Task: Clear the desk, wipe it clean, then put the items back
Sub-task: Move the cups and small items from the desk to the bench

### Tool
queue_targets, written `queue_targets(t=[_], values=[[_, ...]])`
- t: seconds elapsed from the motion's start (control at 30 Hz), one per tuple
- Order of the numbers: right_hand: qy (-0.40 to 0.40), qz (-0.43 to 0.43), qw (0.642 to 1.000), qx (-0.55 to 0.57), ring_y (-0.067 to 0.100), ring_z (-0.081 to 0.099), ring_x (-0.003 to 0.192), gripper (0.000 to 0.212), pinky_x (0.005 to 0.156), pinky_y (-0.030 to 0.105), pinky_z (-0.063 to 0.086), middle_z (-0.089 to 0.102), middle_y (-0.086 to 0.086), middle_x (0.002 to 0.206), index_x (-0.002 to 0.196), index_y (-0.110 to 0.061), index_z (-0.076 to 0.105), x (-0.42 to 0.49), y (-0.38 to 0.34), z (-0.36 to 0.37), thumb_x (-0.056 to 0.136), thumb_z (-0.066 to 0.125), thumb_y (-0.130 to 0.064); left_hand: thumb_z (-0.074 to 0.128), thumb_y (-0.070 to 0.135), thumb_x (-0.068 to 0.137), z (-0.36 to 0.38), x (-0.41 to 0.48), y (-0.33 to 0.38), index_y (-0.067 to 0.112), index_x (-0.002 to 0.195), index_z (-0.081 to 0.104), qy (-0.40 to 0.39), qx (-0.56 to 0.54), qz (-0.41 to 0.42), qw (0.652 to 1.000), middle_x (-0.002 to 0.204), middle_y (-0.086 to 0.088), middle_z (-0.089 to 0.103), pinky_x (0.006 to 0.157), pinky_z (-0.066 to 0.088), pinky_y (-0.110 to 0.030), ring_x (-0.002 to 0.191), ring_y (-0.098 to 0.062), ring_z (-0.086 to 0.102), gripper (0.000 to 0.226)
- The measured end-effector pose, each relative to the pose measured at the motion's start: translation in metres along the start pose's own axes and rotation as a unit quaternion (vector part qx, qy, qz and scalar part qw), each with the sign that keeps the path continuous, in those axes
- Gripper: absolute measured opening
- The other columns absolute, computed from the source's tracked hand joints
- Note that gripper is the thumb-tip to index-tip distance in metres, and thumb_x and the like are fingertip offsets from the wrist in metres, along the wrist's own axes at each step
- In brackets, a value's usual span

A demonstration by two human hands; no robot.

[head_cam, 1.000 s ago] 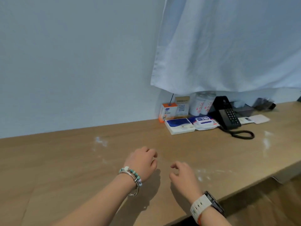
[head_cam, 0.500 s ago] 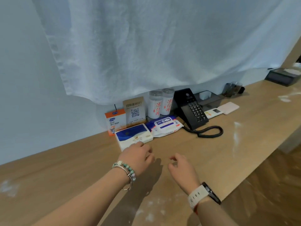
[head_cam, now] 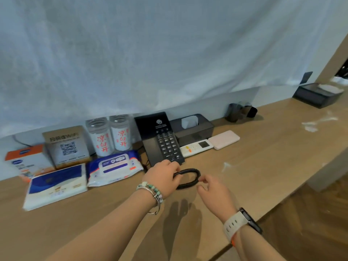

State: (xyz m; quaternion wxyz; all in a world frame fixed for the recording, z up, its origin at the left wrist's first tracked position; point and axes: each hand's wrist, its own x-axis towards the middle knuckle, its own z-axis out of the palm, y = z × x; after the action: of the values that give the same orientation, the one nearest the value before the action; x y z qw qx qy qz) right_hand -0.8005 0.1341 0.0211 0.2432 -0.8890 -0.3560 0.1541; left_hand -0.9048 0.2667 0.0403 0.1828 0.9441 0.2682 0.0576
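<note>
Clearing looks only begun; the left hand (head_cam: 162,178) grips the cord (head_cam: 189,169) before the phone (head_cam: 160,136), near the tabletop's (head_cam: 263,162) back edge; the right hand (head_cam: 212,193) curls beside it, whether pinching I cannot tell; next, I think, lift phone and cord together.

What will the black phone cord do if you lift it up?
Probably floppy: the cord lies in a loose loop on the desk. It would likely tug the phone, since it seems joined to it. It looks thin, so probably light.
</note>
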Motion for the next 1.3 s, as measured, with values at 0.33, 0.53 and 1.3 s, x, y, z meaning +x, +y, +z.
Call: queue_targets(t=[0.33, 0.53, 1.3], values=[[0.003, 0.006, 1.000, 0.029, 0.015, 0.051, 0.095, 0.025, 0.075, 0.022, 0.032, 0.056, 0.002, 0.118, 0.116, -0.017, 0.056, 0.148, 0.087, -0.064, 0.091, 0.051, -0.017, 0.041, 0.033, 0.095, 0.039, 0.162, 0.067, 0.024, 0.118, 0.052, 0.011, -0.025, -0.003, 1.000, 0.120, 0.001, 0.052, 0.091, 0.043, -0.034, 0.108, -0.018, 0.051, 0.027], [0.025, -0.003, 1.000, 0.018, 0.013, 0.052, 0.094, 0.027, 0.077, 0.024, 0.039, 0.055, 0.000, 0.118, 0.119, -0.020, 0.056, 0.240, 0.150, -0.117, 0.093, 0.051, -0.022, 0.039, 0.031, 0.096, 0.057, 0.255, 0.121, 0.022, 0.122, 0.051, 0.003, -0.018, -0.003, 1.000, 0.125, -0.001, 0.050, 0.092, 0.041, -0.032, 0.112, -0.019, 0.049, 0.030], [-0.090, -0.241, 0.965, -0.046, 0.022, 0.047, 0.124, 0.036, 0.093, 0.023, 0.039, 0.045, 0.009, 0.137, 0.135, -0.011, 0.043, 0.498, 0.276, -0.207, 0.099, 0.042, -0.014, 0.045, 0.010, 0.093, 0.113, 0.483, 0.240, 0.018, 0.143, 0.025, -0.069, 0.143, -0.184, 0.970, 0.135, -0.011, 0.044, 0.086, 0.047, -0.039, 0.113, -0.030, 0.052, 0.055]])
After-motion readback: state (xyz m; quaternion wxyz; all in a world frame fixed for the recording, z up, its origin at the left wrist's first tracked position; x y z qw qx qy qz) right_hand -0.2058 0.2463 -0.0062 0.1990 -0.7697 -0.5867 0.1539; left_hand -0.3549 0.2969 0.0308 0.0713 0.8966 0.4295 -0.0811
